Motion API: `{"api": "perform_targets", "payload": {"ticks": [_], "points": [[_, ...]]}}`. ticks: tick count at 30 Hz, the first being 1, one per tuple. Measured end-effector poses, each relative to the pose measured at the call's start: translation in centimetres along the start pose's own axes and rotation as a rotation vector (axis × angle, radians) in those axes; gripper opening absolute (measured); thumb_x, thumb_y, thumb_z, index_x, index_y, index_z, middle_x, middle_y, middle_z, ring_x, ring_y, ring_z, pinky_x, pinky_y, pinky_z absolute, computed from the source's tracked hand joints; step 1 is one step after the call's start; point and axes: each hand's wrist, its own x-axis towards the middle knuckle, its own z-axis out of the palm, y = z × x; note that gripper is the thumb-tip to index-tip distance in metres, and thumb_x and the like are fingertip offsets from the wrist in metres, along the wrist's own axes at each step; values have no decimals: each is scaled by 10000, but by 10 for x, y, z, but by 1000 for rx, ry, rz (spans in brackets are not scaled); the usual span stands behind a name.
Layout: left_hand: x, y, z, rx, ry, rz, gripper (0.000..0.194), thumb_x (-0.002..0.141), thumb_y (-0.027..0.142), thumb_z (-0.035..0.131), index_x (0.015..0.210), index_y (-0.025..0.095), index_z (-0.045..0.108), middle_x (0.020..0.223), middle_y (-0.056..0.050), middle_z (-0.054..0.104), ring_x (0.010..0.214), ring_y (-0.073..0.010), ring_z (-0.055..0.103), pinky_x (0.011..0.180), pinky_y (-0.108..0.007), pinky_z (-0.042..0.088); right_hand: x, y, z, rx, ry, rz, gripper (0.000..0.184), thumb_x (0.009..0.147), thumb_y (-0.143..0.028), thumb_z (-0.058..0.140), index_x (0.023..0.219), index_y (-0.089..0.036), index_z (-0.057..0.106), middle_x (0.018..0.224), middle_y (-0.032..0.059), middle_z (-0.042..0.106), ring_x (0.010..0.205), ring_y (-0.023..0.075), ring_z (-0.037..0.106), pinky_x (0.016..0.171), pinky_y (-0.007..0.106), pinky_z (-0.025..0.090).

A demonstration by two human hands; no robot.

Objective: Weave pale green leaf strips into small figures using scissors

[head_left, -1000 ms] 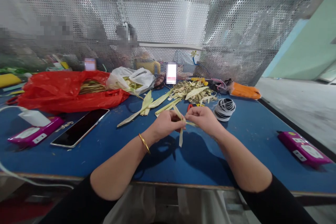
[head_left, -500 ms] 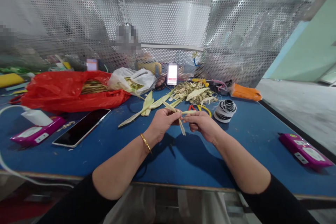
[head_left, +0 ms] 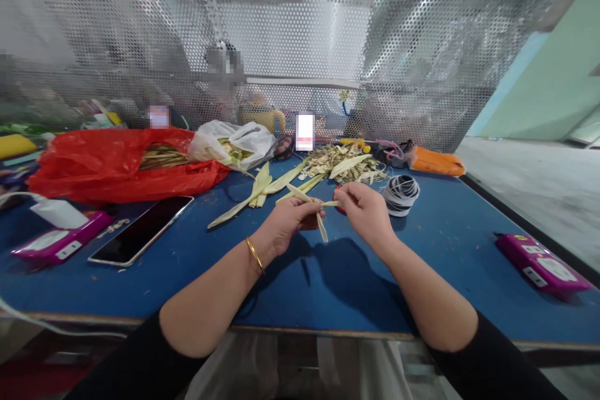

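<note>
Crossed pale corn husk strips (head_left: 321,228) are pinched between the thumb and fingers of my left hand (head_left: 293,220), above the middle of the table. One strip sticks out to the right, and my right hand (head_left: 360,203) grips its end between thumb and fingertips. Loose corn husks (head_left: 262,190) lie just beyond my left hand. Past the fingers is a heap of shredded husk (head_left: 347,162). A spool of grey-white thread (head_left: 400,195) stands close to my right hand, which mostly hides a red-handled tool.
On the blue table (head_left: 197,287) are a phone (head_left: 143,231), a purple power strip (head_left: 63,234) with a white plug, and another purple one (head_left: 541,262) at right. A red plastic bag (head_left: 117,162), a white bag (head_left: 239,140) and an orange packet (head_left: 437,161) sit before the perforated metal screen (head_left: 300,31).
The husk strips have turned in my left hand, and the lower tail has risen. My right hand came in close, then drew right with one strip stretched from its fingertips.
</note>
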Motion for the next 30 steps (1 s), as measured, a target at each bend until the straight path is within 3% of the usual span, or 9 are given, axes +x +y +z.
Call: {"api": "perform_targets", "payload": {"ticks": [4, 7, 10, 15, 18, 21, 25, 30], "points": [[-1, 7, -1, -222, 18, -89, 66, 754, 175, 674, 795, 124, 684, 731, -53, 694, 656, -128, 650, 621, -224, 527, 6, 7, 1, 334, 57, 281, 214, 835, -350, 494, 761, -192, 618, 534, -38, 467, 531, 125, 412, 532, 250, 303], [0, 10, -3, -333, 34, -133, 97, 808, 131, 606, 852, 106, 688, 804, -82, 715, 738, -149, 678, 661, -241, 553, 7, 5, 1, 580, -20, 409, 158, 750, -319, 567, 790, -179, 629, 514, -52, 464, 495, 109, 392, 505, 245, 307], [0, 10, -4, -426, 11, -161, 114, 829, 100, 564, 844, 97, 677, 822, -89, 721, 752, -155, 684, 695, -260, 565, 5, 1, 3, 612, -164, 339, 178, 660, -281, 655, 805, -178, 665, 575, -43, 525, 519, 99, 423, 526, 242, 343], [2, 5, -2, -445, -42, -190, 150, 845, 80, 520, 799, 91, 662, 725, -63, 695, 603, -123, 640, 645, -264, 558, -1, 1, 18, 540, -294, 238, 212, 649, -308, 680, 809, -169, 684, 702, 2, 633, 567, 104, 468, 546, 243, 365], [3, 2, -1, -420, -72, -192, 147, 839, 84, 533, 766, 95, 659, 687, -44, 674, 551, -104, 605, 574, -233, 527, -5, 2, 25, 497, -346, 207, 152, 660, -312, 664, 671, -162, 640, 645, -10, 597, 570, 103, 462, 535, 232, 348], [1, 2, 0, -401, -64, -220, 147, 830, 90, 551, 723, 101, 651, 652, -27, 654, 535, -94, 590, 564, -226, 514, -7, 1, 26, 545, -397, 253, 225, 684, -322, 625, 544, -170, 536, 506, -44, 494, 501, 83, 405, 500, 220, 307], [0, 4, 0, -416, -77, -240, 116, 814, 101, 564, 739, 117, 650, 683, -27, 664, 600, -113, 623, 668, -264, 540, -5, -1, 20, 656, -411, 329, 258, 700, -353, 618, 546, -187, 495, 451, -57, 458, 458, 79, 382, 484, 218, 291], [0, 3, -2, -439, -112, -254, 102, 808, 119, 565, 814, 128, 667, 830, -79, 711, 783, -172, 670, 769, -319, 545, 0, -1, 13, 758, -323, 407, 242, 675, -387, 641, 593, -181, 543, 456, -61, 446, 446, 74, 365, 477, 220, 289]]}}
